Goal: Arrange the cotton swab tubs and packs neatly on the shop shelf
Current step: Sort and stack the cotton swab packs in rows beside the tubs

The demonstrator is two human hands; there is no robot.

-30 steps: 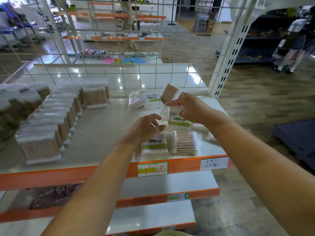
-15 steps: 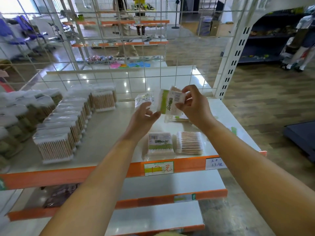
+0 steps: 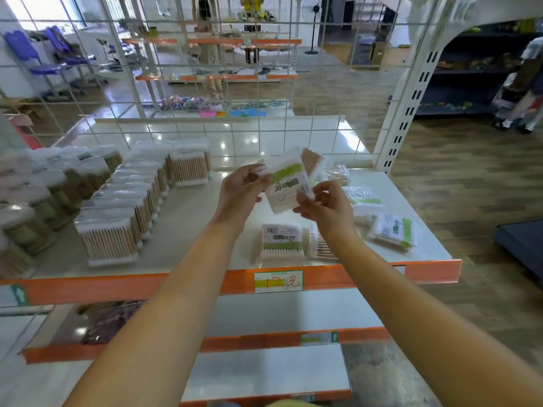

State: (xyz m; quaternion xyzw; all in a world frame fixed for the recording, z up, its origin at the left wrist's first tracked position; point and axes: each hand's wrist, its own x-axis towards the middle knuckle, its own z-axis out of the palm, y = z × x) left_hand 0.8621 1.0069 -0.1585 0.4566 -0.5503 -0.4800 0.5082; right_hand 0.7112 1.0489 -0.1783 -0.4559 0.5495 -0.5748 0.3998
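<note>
Both hands hold one flat cotton swab pack with a green and white label above the shelf. My left hand pinches its left edge and my right hand grips its lower right corner. Behind it a second pack shows wooden sticks. Two packs lie side by side near the front edge under my right wrist. More packs lie loose at the right end. Rows of upright clear swab tubs fill the left half.
A wire grid panel backs the shelf, with a white slotted upright at its right rear. The front lip is orange with a price label. Lower shelves sit beneath. A person stands by dark shelving far right.
The pack has tilted and turned label-up between my hands, my right hand has slid from its top to its lower right corner. The view has shifted, showing the loose packs at the right.
</note>
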